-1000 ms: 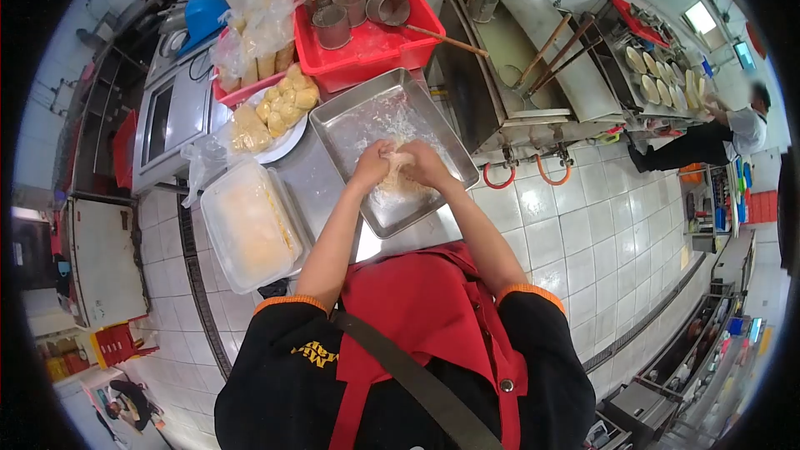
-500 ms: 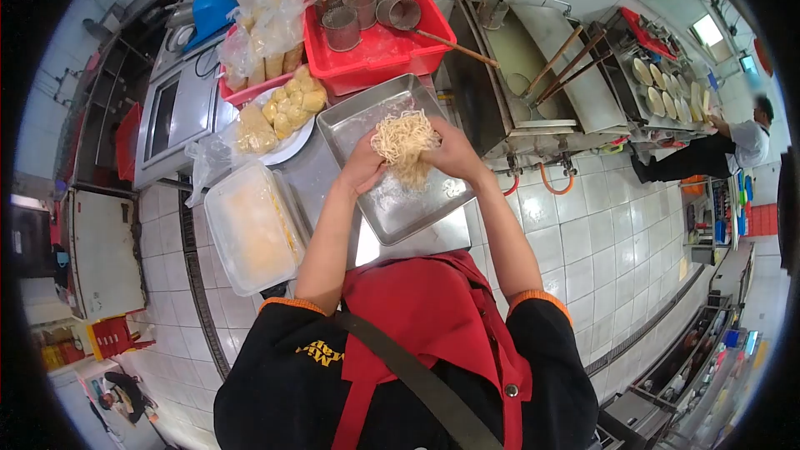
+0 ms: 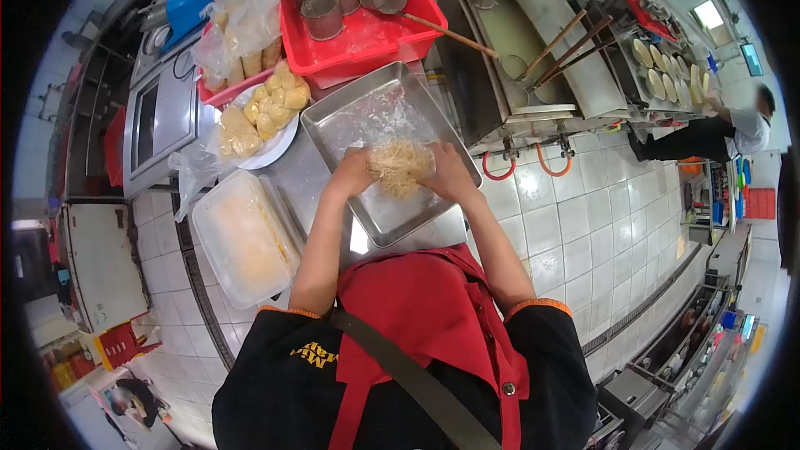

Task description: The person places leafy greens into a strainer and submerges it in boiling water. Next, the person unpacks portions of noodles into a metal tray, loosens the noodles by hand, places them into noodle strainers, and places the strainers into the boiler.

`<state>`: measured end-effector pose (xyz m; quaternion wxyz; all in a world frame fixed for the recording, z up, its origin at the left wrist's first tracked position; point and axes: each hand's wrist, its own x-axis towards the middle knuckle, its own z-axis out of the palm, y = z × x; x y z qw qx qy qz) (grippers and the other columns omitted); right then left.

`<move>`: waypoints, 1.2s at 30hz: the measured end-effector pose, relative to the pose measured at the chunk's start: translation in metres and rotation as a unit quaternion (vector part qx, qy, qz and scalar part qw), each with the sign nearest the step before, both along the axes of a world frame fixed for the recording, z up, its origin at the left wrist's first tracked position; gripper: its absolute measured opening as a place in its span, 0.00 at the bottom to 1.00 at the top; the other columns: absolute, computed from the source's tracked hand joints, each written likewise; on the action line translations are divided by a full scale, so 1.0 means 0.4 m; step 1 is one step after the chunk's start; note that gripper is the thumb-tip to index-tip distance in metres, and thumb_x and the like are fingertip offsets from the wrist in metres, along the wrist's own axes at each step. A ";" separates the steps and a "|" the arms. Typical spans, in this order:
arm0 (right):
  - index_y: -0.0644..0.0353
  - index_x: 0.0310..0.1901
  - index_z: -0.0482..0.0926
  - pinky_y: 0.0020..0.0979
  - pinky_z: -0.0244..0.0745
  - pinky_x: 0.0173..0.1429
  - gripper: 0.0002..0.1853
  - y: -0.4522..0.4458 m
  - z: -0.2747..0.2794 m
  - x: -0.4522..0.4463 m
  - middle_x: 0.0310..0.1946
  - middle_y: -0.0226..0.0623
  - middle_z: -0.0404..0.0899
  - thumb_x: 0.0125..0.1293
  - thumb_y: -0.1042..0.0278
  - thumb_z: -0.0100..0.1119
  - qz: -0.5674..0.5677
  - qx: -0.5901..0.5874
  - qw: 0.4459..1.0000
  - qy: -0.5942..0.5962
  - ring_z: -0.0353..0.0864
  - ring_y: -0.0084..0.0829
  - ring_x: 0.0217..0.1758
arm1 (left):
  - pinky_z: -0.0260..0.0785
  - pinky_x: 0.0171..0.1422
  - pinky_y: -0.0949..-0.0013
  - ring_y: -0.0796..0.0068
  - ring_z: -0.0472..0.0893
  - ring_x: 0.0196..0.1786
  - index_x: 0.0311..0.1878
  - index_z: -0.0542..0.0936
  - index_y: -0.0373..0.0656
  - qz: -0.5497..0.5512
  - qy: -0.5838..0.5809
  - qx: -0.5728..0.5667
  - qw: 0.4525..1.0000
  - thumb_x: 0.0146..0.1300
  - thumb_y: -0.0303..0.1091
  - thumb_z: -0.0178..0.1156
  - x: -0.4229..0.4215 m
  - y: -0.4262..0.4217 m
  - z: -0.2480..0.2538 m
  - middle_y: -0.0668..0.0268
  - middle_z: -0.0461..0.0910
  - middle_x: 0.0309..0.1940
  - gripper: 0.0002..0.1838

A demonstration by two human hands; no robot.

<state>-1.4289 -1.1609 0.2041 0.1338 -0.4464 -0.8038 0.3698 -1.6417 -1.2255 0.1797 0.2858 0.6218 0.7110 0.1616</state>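
A loose bundle of pale noodles (image 3: 401, 167) lies between my two hands, over a metal tray (image 3: 417, 108) dusted with white flour. My left hand (image 3: 353, 172) is curled against the left side of the bundle. On its right side, my right hand (image 3: 451, 173) wraps round the edge of the noodles. The fingertips of both hands are partly hidden by the strands. Left of the tray, a lidded plastic box (image 3: 244, 237) sits close to my left forearm.
A red basin (image 3: 367, 42) with wire strainers stands behind the tray. Bagged yellow portions lie on a white plate (image 3: 279, 148) at the left. A metal cooker (image 3: 483, 83) with strainers in liquid is at the right. A person (image 3: 742, 129) stands at the far right.
A second ago my hands were close together over the tray; then they lifted the noodles up, spread apart. Now the hands and noodles are lower again in the tray.
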 end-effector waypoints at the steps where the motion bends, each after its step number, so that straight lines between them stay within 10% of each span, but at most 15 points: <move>1: 0.61 0.51 0.72 0.38 0.69 0.53 0.28 -0.015 -0.029 0.001 0.44 0.49 0.71 0.44 0.73 0.66 -0.048 0.136 0.983 -0.116 0.73 0.46 0.48 | 0.66 0.56 0.67 0.68 0.75 0.50 0.55 0.71 0.38 0.003 0.001 -0.003 1.000 0.51 0.26 0.58 0.006 0.006 0.012 0.57 0.76 0.49 0.25; 4: 0.59 0.57 0.67 0.44 0.65 0.57 0.35 -0.035 -0.079 -0.048 0.50 0.52 0.64 0.42 0.74 0.66 0.026 0.084 0.994 -0.068 0.66 0.54 0.53 | 0.64 0.59 0.64 0.60 0.75 0.52 0.56 0.71 0.38 0.057 0.003 -0.077 0.995 0.50 0.27 0.58 0.036 0.038 0.024 0.52 0.73 0.54 0.26; 7: 0.57 0.60 0.63 0.44 0.63 0.59 0.39 0.066 -0.168 -0.078 0.56 0.53 0.60 0.42 0.73 0.66 0.007 0.016 0.999 0.047 0.62 0.54 0.58 | 0.61 0.63 0.61 0.55 0.72 0.56 0.55 0.72 0.39 0.031 -0.315 -0.022 0.948 0.50 0.27 0.57 0.011 0.096 0.007 0.50 0.72 0.54 0.25; 9: 0.57 0.62 0.60 0.44 0.62 0.62 0.42 0.084 -0.147 -0.083 0.59 0.54 0.57 0.42 0.72 0.67 -0.003 -0.054 0.992 0.113 0.59 0.55 0.62 | 0.64 0.61 0.62 0.53 0.74 0.53 0.53 0.74 0.38 0.154 -0.100 0.124 0.975 0.48 0.24 0.54 -0.026 0.134 0.030 0.51 0.75 0.51 0.24; 13: 0.58 0.67 0.52 0.43 0.56 0.67 0.48 0.064 -0.074 -0.111 0.66 0.55 0.48 0.43 0.67 0.70 -0.029 0.126 0.991 0.045 0.50 0.55 0.68 | 0.62 0.62 0.61 0.54 0.72 0.56 0.55 0.72 0.40 0.167 -0.172 0.276 0.931 0.48 0.23 0.53 -0.104 0.266 0.169 0.51 0.73 0.52 0.25; 22: 0.61 0.67 0.54 0.55 0.48 0.67 0.47 0.194 -0.180 -0.351 0.69 0.57 0.40 0.48 0.47 0.65 -0.055 0.241 0.965 0.092 0.40 0.63 0.70 | 0.41 0.71 0.43 0.50 0.49 0.71 0.54 0.75 0.54 -0.123 0.081 0.338 0.930 0.54 0.38 0.61 0.033 0.649 0.143 0.59 0.63 0.63 0.21; 24: 0.62 0.66 0.56 0.56 0.46 0.67 0.48 0.182 -0.119 -0.361 0.67 0.57 0.44 0.48 0.44 0.63 -0.078 0.239 0.968 0.015 0.42 0.61 0.69 | 0.50 0.69 0.49 0.51 0.58 0.66 0.49 0.76 0.49 -0.138 0.151 0.347 0.915 0.55 0.41 0.60 -0.003 0.689 0.148 0.58 0.68 0.58 0.18; 26: 0.60 0.66 0.56 0.56 0.46 0.68 0.48 0.196 -0.116 -0.382 0.67 0.56 0.46 0.47 0.43 0.64 -0.107 0.240 0.965 0.025 0.45 0.60 0.68 | 0.60 0.61 0.53 0.53 0.67 0.59 0.44 0.75 0.42 -0.191 -0.047 0.334 0.922 0.58 0.40 0.57 -0.057 0.743 0.171 0.56 0.73 0.51 0.14; 29: 0.59 0.59 0.66 0.54 0.52 0.63 0.41 0.219 -0.140 -0.423 0.61 0.55 0.55 0.46 0.42 0.65 -0.141 0.209 0.968 0.005 0.53 0.55 0.65 | 0.66 0.43 0.56 0.58 0.77 0.37 0.38 0.72 0.36 0.179 -0.066 0.479 0.857 0.69 0.45 0.43 -0.147 0.768 0.278 0.52 0.77 0.32 0.19; 34: 0.56 0.48 0.72 0.48 0.62 0.56 0.27 0.254 -0.194 -0.433 0.50 0.46 0.66 0.50 0.49 0.64 -0.060 0.274 0.960 -0.006 0.65 0.48 0.54 | 0.47 0.19 0.74 0.82 0.54 0.15 0.20 0.60 0.49 0.162 -0.487 0.530 0.675 0.70 0.46 0.44 -0.199 0.598 0.605 0.74 0.53 0.12 0.21; 36: 0.56 0.46 0.73 0.45 0.66 0.53 0.23 0.252 -0.212 -0.423 0.47 0.44 0.68 0.51 0.52 0.63 -0.018 0.298 0.955 0.002 0.69 0.45 0.50 | 0.43 0.18 0.76 0.84 0.51 0.14 0.20 0.58 0.50 0.082 -0.488 0.471 0.730 0.70 0.46 0.44 -0.157 0.453 0.720 0.74 0.52 0.11 0.22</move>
